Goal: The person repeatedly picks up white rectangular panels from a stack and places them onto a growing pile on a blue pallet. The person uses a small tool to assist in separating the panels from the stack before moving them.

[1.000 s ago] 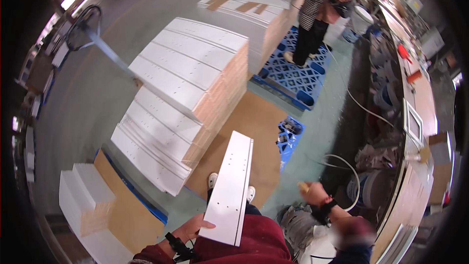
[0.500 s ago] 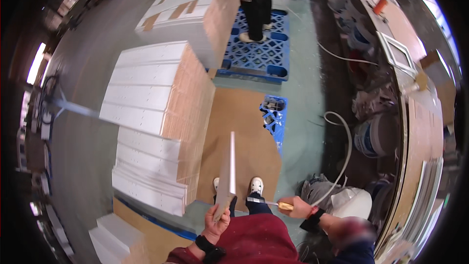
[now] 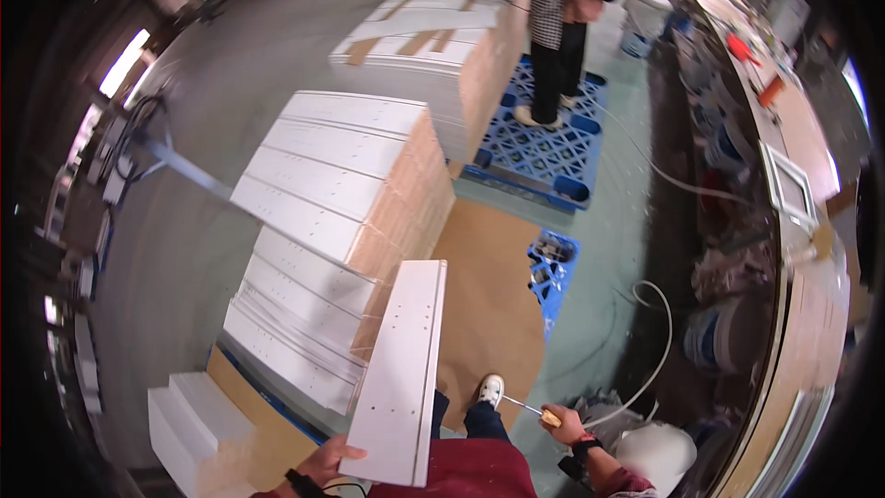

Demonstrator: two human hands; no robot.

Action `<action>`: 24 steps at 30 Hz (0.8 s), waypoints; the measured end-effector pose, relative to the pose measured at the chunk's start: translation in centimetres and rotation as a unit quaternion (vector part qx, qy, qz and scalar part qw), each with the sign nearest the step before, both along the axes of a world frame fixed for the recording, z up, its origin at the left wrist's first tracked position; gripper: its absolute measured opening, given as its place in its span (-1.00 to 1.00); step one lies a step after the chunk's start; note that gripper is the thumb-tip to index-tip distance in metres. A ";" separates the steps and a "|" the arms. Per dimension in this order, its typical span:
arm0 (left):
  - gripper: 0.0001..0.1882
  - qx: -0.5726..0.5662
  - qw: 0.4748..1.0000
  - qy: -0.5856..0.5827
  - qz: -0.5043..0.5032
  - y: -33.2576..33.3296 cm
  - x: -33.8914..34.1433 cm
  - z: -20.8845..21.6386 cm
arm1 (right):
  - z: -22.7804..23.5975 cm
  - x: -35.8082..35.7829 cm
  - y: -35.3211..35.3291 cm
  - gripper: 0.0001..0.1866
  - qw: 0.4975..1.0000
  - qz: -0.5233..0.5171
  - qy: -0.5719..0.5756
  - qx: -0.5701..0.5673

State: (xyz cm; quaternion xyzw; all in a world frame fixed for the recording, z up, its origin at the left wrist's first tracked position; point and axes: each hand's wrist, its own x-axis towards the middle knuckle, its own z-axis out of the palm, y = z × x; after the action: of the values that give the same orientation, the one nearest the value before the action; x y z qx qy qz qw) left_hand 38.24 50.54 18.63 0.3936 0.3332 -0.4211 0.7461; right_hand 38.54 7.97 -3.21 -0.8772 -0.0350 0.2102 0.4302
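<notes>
My left hand grips the lower left corner of a white board, its thumb over the near face. The board stands tilted up in front of me, with rows of small holes on its broad face and a groove along its right side. My right hand is closed round the wooden handle of a putty knife. Its thin metal blade points left toward my shoe, apart from the board. Just beyond the board on the left is a tall stack of similar white boards.
A low white stack stands at lower left. Brown sheeting covers the floor ahead. Another person stands on a blue pallet. A pale hose loops on the right, near buckets beneath a long workbench.
The board has turned from edge-on to show its broad face, and my left hand has moved left and down with it. The view has shifted; my right hand still holds the putty knife.
</notes>
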 end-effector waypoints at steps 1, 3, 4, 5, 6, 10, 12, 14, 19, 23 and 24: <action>-0.45 0.043 0.998 0.001 0.034 0.6 -1.0 1.0 | -0.4 0.3 0.2 -0.70 1.000 0.007 0.016 -0.012; -0.44 -0.001 1.000 -0.001 -0.005 3.2 -1.7 3.3 | -1.3 1.7 0.3 -0.68 0.997 -0.008 0.068 -0.045; -0.47 0.040 0.999 -0.018 -0.012 4.0 -2.8 4.5 | -2.4 2.5 1.0 -0.67 0.994 -0.009 0.096 -0.058; -0.50 0.074 0.996 -0.032 -0.027 4.5 -3.5 5.2 | -4.1 3.5 1.1 -0.65 0.988 0.025 0.113 -0.105; -0.53 0.108 0.992 -0.046 -0.044 4.7 -4.1 6.1 | -5.7 4.4 1.4 -0.66 0.984 0.044 0.117 -0.130; -0.40 0.091 0.995 -0.030 0.022 3.2 -6.2 11.4 | -8.5 9.0 5.4 -0.63 0.978 0.089 0.118 -0.148; -0.39 0.147 0.989 0.000 0.035 2.9 -7.4 12.5 | -7.7 10.8 7.6 -0.59 0.982 0.104 0.110 -0.115; -0.40 0.215 0.975 0.011 0.051 1.5 -6.0 13.5 | -6.4 11.8 8.3 -0.58 0.979 0.129 0.121 -0.103; -0.42 0.261 0.962 0.000 0.079 0.8 -8.7 13.0 | -5.6 10.2 10.6 -0.59 0.976 0.119 0.123 -0.136; -0.43 0.283 0.955 0.007 0.094 -0.6 -7.1 13.4 | -6.9 9.4 8.0 -0.57 0.975 -0.040 0.154 -0.155; -0.43 0.279 0.955 0.008 0.102 -0.7 -7.0 13.4 | -7.3 10.2 7.5 -0.50 0.971 -0.070 0.166 -0.159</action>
State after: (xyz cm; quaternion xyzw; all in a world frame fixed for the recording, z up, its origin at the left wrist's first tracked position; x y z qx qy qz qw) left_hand 31.23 49.81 31.98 0.5468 0.4815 -0.2365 0.6428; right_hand 48.77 15.46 -10.49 -0.8874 0.1323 0.3251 0.2989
